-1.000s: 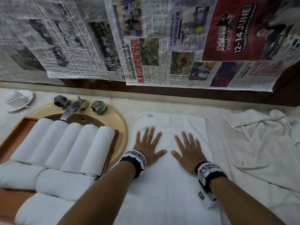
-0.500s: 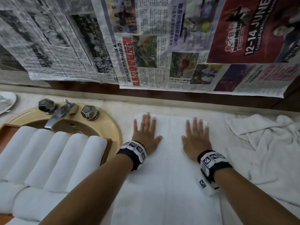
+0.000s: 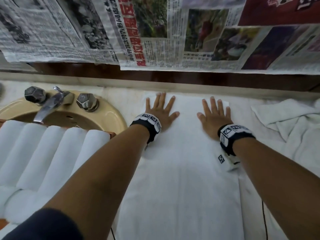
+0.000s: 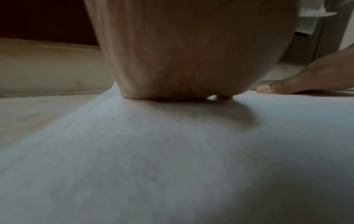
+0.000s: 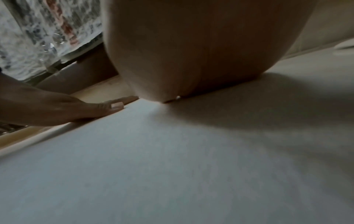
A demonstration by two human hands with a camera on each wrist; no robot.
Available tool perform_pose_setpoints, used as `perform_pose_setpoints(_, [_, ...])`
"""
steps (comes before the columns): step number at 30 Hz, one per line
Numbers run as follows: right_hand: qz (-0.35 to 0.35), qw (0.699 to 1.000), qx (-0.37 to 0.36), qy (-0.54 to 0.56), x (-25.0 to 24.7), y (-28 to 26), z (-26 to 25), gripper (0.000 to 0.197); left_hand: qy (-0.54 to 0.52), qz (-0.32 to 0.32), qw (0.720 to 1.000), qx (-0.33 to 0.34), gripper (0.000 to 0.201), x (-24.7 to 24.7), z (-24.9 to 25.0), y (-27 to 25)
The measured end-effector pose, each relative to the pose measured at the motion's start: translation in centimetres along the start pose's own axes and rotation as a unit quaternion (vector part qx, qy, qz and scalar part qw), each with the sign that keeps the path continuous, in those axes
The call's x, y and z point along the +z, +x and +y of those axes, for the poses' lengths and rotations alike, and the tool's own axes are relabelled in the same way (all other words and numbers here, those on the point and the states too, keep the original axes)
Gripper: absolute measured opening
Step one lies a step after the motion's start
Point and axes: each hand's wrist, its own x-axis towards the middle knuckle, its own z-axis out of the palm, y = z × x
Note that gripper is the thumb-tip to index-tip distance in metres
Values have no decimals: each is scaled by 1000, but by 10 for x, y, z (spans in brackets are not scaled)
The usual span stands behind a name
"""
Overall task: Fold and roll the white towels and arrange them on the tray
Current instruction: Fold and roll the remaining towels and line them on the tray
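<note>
A white towel [image 3: 183,170] lies folded into a long flat strip on the counter, running from the wall toward me. My left hand [image 3: 160,110] presses flat on its far left part, fingers straight and spread. My right hand [image 3: 213,113] presses flat on its far right part the same way. In the left wrist view my left palm [image 4: 191,53] rests on the towel [image 4: 172,151]. The right wrist view has my right palm [image 5: 191,53] down on the towel [image 5: 172,151]. Several rolled white towels [image 3: 52,153] fill the wooden tray [image 3: 112,135] at the left.
A beige sink [image 3: 110,116] with a chrome tap [image 3: 50,104] sits behind the tray. A crumpled white towel [image 3: 290,129] lies at the right. Newspaper sheets [image 3: 155,32] hang on the wall above the counter's back ledge [image 3: 207,87].
Both hands have slid away from me along the towel, from its middle up to its far end near the wall, staying flat and spreading further apart.
</note>
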Motion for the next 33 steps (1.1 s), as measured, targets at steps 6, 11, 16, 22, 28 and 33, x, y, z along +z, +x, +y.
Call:
perform_pose_setpoints(6, [48, 995, 58, -65, -10, -31, 0, 67, 28, 59, 998, -24, 74, -1, 5, -41])
perform_pose_setpoints(11, [-65, 986, -156, 2, 44, -129, -25, 71, 27, -25, 994, 107, 73, 44, 46, -127])
perform_pose_setpoints(16, [-21, 1000, -12, -8, 82, -164, 31, 74, 8, -19, 1000, -8, 77, 64, -4, -157])
perform_pose_setpoints(22, [31, 999, -37, 9, 103, -225, -3, 68, -7, 7, 999, 44, 79, 89, 52, -233])
perform_pose_setpoints(28, [-9, 988, -151, -28, 153, -274, 12, 70, 6, 16, 999, 45, 79, 145, 52, -294])
perform_pose_setpoints(33, [21, 998, 37, -37, 142, -268, 48, 76, -27, 14, 994, -104, 87, 145, 12, -310])
